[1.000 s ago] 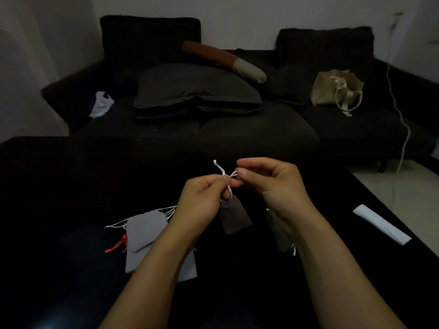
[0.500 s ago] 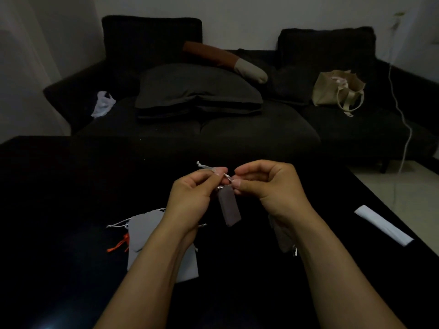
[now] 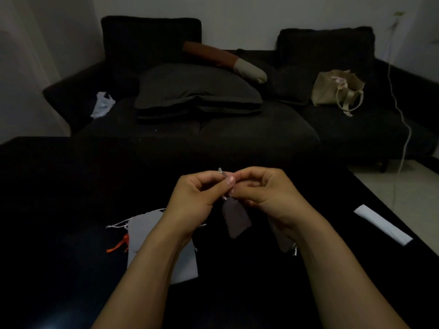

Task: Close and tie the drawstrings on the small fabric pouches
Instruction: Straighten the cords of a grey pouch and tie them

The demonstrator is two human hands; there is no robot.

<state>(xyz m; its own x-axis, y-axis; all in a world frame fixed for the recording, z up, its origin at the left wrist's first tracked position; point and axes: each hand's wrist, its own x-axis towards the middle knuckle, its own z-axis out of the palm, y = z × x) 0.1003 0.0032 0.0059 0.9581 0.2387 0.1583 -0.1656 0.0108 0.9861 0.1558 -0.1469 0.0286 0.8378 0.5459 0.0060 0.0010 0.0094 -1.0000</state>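
- Pinching the white drawstring (image 3: 223, 180) at centre frame, the left hand (image 3: 197, 198) and right hand (image 3: 263, 189) meet fingertip to fingertip, fingers curled tight on the cord, above the black table (image 3: 59, 186).
- Compared with half a second ago, the hands have drawn closer together, and the loose cord end that stuck out to the left now shows only as a short stub above the left thumb.
- The small dark grey pouch (image 3: 236, 219) hangs from the cord just below the fingertips, off the table; it was turned edge-on before and now shows more of its broad face, tilted toward lower right.
- Light grey pouches (image 3: 147, 231) lie flat on the table at lower left, partly under the left forearm, with white strings (image 3: 118, 224) trailing left and an orange cord (image 3: 117, 245) beside them; they have not moved.
- Another dark pouch (image 3: 283, 241) lies partly hidden beneath the right wrist.
- A white folded strip (image 3: 382, 224) rests near the table's right edge.
- Behind the table, across the upper frame, stands a dark sofa (image 3: 256, 131) with a large grey cushion (image 3: 197, 91), a brown-and-cream bolster (image 3: 225, 61), a beige tote bag (image 3: 337, 91) at upper right and a white plastic bag (image 3: 102, 104) at upper left.
- A white cable (image 3: 403, 119) runs down the wall at the right.
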